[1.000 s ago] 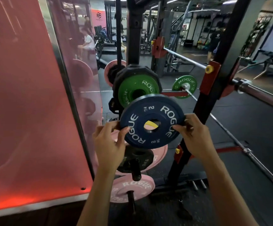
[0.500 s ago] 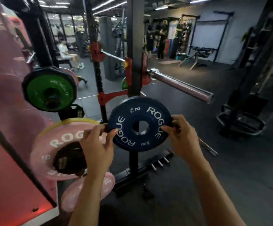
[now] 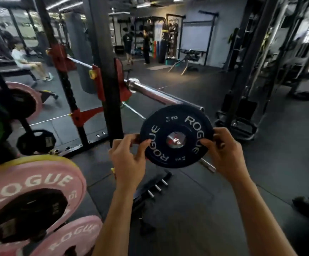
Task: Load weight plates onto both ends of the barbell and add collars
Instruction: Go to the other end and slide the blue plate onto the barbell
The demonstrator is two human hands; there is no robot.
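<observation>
Plate: a blue 2 kg Rogue plate [image 3: 175, 136] is facing the camera at the near tip of the barbell sleeve [image 3: 155, 95], whose end is showing through the plate's centre hole.
Left hand [image 3: 129, 159]: gripping the plate's left rim, fingers curled over the edge.
Right hand [image 3: 223, 152]: pinching the right rim likewise.
Rack: the red-bracketed upright [image 3: 109, 71] is carrying the barbell.
Storage: pink Rogue plates [image 3: 33, 183] are hanging near left.

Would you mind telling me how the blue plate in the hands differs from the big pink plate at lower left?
The blue plate is smaller and marked 2 KG; the pink plate is much wider, with a yellow rim. The blue plate is gripped by both hands, left hand and right hand; the pink plate sits untouched. Both read ROGUE in white.
</observation>
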